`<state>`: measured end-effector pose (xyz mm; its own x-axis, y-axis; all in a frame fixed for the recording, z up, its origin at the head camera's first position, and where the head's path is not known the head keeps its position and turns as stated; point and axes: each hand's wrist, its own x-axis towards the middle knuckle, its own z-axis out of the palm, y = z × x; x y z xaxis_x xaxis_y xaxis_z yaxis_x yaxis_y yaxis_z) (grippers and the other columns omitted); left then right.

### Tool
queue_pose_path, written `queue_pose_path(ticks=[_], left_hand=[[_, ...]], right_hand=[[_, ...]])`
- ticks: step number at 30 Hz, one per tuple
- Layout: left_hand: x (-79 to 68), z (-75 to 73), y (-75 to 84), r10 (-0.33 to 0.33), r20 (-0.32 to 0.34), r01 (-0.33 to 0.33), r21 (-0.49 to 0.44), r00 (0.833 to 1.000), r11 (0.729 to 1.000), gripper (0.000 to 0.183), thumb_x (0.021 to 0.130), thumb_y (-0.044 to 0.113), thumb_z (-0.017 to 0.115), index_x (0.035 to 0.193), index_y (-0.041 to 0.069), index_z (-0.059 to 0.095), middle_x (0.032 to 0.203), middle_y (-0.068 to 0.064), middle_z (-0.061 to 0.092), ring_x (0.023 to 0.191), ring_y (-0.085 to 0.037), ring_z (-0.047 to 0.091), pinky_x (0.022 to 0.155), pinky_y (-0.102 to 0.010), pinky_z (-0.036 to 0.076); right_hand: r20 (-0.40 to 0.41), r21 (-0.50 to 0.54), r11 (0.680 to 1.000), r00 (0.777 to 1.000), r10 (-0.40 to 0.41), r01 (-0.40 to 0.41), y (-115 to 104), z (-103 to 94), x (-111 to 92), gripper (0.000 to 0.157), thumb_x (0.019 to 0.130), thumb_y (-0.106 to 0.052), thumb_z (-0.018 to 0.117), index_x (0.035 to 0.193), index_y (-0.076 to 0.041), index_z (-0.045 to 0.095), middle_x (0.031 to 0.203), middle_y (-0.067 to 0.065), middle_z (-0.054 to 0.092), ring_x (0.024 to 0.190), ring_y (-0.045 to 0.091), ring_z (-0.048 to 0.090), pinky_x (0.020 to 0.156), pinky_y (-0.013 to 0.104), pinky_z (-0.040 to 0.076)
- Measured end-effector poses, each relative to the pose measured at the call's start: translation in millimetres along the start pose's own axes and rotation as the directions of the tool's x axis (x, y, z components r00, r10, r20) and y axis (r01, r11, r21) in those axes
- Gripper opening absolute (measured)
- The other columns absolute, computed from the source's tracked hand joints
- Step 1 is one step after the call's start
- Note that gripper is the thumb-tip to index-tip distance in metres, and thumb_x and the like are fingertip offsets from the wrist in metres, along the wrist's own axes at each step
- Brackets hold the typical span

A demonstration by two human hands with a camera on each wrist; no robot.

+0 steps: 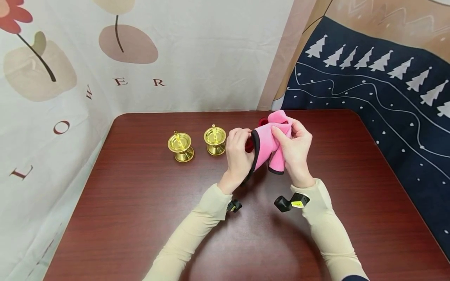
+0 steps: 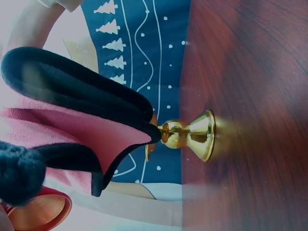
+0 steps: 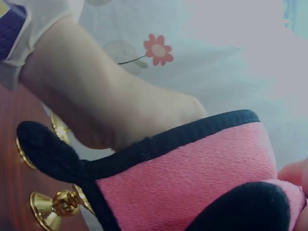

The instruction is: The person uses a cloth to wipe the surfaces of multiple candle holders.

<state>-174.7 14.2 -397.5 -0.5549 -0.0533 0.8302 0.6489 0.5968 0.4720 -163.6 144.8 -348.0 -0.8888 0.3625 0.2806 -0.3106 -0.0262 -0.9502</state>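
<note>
My left hand (image 1: 239,152) grips a dark red cup-like piece (image 1: 249,144), mostly covered by fingers and cloth. Its round rim and coppery inside (image 2: 41,211) show at the lower left of the left wrist view. With thumb and fingers, my right hand (image 1: 296,150) pinches a pink cloth (image 1: 268,144) with black edging. The cloth is bunched over the red piece, one end hanging down. In the right wrist view, the pink cloth (image 3: 192,168) spreads in front of my left hand (image 3: 144,110).
Two brass candle holders (image 1: 180,146) (image 1: 215,139) stand upright on the brown table (image 1: 147,218), left of my hands. Another brass stand (image 2: 201,137) shows behind the cloth in the left wrist view. Printed hangings (image 1: 211,58) enclose the table's back and sides.
</note>
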Motion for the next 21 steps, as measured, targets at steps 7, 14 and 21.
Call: queue_pose_path(ticks=[7,14,21], left_hand=[[-0.2,-2.6,-3.8,-0.02,0.024,0.021,-0.051,1.0,0.998,0.017,0.072,0.0,0.071,0.084,0.0,0.059,0.088,-0.012,0.064,0.09,-0.026,0.052,0.081,-0.036,0.043],[-1.3,-4.1,-9.1,-0.087,0.04,0.091,-0.131,0.995,0.987,0.018,0.071,0.002,0.074,0.085,-0.001,0.062,0.088,-0.012,0.065,0.091,-0.026,0.052,0.082,-0.035,0.043],[-0.6,-11.1,-11.7,-0.237,0.094,0.251,-0.195,0.967,0.948,0.024,0.065,0.004,0.076,0.085,0.0,0.062,0.091,-0.011,0.066,0.092,-0.025,0.054,0.079,-0.037,0.044]], right_hand=[[0.005,0.031,0.999,0.999,0.041,-0.041,-6.7,-3.2,4.0,0.033,0.077,-0.003,0.074,0.109,0.002,0.066,0.089,0.002,0.067,0.078,0.017,0.061,0.071,0.024,0.054],[0.01,0.162,0.986,0.999,0.043,-0.044,-13.4,-8.9,7.1,0.03,0.077,-0.003,0.074,0.106,-0.003,0.069,0.089,0.006,0.067,0.075,0.017,0.063,0.069,0.025,0.054],[0.067,0.166,0.984,0.996,0.051,-0.062,-16.3,-18.5,8.9,0.027,0.078,-0.002,0.073,0.105,-0.005,0.07,0.089,0.005,0.068,0.075,0.017,0.062,0.068,0.024,0.054]])
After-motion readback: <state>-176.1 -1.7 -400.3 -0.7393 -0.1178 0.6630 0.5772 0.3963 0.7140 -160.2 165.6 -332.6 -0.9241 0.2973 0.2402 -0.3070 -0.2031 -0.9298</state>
